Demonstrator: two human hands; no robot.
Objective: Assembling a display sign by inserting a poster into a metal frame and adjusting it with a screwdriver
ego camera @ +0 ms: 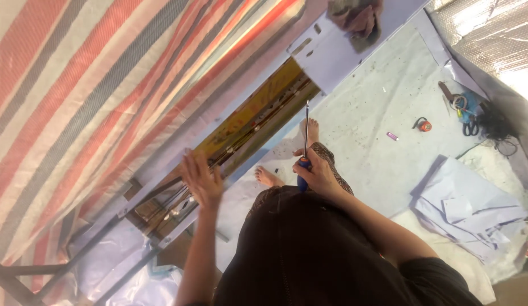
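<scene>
Our right hand keeps a clenched grip on the blue-handled screwdriver, its shaft pointing toward the long metal frame. Our left hand lies flat with fingers spread on the frame's edge, grasping nothing. We judge we are steadying the frame between screws; the tip next needs seating squarely in a screw head. Scissors lie on the floor, well apart.

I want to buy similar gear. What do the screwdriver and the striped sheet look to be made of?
The screwdriver in the right hand has a thin, shiny shaft, likely steel, and a blue handle that looks like plastic or rubber. The striped sheet seems to be woven plastic tarpaulin: slight sheen, soft folds, bands of orange, grey and white.
</scene>
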